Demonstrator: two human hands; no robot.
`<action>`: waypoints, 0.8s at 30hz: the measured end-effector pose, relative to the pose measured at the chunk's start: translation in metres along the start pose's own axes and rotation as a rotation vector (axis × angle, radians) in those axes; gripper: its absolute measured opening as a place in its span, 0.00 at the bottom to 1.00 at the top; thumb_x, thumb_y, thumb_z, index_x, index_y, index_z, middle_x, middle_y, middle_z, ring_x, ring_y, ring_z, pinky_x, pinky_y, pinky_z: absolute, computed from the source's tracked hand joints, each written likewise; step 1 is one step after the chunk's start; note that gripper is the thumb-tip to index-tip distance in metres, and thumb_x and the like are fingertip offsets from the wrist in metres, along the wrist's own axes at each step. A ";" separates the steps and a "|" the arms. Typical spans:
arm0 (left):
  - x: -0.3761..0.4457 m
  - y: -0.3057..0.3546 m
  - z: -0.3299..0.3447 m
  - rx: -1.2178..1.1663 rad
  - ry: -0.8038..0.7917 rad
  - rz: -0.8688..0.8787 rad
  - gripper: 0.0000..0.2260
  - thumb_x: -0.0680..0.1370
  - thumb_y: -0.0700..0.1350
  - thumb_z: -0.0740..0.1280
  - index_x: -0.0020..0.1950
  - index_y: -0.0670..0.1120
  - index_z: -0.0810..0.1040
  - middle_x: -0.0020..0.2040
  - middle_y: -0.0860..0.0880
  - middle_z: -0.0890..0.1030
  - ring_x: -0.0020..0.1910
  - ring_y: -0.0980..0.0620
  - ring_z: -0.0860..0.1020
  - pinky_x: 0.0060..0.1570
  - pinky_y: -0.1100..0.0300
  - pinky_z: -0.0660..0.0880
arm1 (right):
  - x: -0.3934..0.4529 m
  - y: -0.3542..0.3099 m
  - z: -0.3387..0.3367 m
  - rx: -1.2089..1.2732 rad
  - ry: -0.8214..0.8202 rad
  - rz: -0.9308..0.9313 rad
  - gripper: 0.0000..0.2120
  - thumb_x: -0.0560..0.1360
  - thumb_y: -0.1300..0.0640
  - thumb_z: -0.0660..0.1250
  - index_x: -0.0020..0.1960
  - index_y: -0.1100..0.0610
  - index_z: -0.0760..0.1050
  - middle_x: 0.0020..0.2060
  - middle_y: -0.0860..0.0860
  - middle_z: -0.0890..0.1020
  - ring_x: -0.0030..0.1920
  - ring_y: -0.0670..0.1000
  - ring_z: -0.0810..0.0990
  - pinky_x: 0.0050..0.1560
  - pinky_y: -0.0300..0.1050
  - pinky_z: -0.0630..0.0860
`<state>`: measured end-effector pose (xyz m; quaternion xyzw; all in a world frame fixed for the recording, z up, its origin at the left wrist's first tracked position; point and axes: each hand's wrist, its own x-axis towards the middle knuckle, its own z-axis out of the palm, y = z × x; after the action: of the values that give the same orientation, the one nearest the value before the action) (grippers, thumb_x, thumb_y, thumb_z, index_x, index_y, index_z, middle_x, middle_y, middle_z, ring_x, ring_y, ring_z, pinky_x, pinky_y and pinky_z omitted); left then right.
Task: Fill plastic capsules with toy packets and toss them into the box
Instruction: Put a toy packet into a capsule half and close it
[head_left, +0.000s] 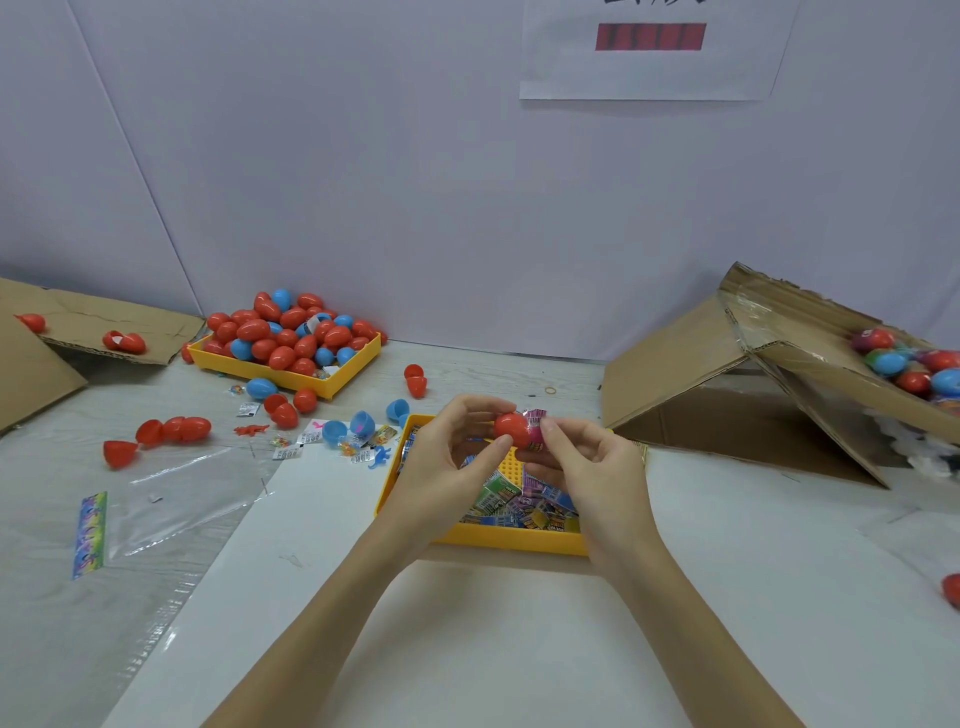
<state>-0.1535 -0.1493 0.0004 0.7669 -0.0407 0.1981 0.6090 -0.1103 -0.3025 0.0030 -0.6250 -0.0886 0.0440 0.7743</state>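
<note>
Pinching a red capsule half (511, 427) in the left hand (451, 457) while the right hand (587, 467) pushes a pink packet (535, 423) in, the crumpled packet could spring out into the tray (498, 538) below both hands.

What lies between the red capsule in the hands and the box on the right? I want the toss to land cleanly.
Nothing visible blocks the way. The red capsule, held by the left hand and right hand, faces bare table and the box, whose lowered flap slopes toward its opening.
</note>
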 end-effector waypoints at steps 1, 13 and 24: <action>0.000 0.000 0.000 0.005 -0.007 0.000 0.13 0.80 0.39 0.70 0.63 0.49 0.78 0.55 0.56 0.83 0.57 0.59 0.81 0.56 0.64 0.78 | -0.001 0.000 0.000 0.008 -0.004 0.014 0.07 0.81 0.58 0.68 0.53 0.61 0.84 0.42 0.54 0.88 0.43 0.54 0.88 0.42 0.40 0.83; 0.000 -0.002 -0.001 0.018 -0.008 0.022 0.13 0.81 0.40 0.69 0.64 0.51 0.79 0.56 0.57 0.83 0.58 0.59 0.81 0.54 0.67 0.77 | -0.003 -0.003 0.002 -0.008 -0.042 0.053 0.08 0.80 0.56 0.71 0.55 0.61 0.83 0.42 0.56 0.88 0.42 0.55 0.88 0.41 0.40 0.84; 0.001 -0.002 -0.003 -0.020 0.031 0.006 0.13 0.81 0.41 0.69 0.65 0.51 0.80 0.55 0.55 0.85 0.57 0.56 0.83 0.58 0.60 0.80 | -0.006 -0.003 0.010 0.155 -0.008 0.092 0.12 0.75 0.55 0.75 0.56 0.59 0.82 0.45 0.53 0.89 0.47 0.53 0.88 0.43 0.38 0.82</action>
<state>-0.1530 -0.1463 -0.0004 0.7575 -0.0354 0.2114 0.6167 -0.1185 -0.2946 0.0079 -0.5665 -0.0594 0.0888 0.8171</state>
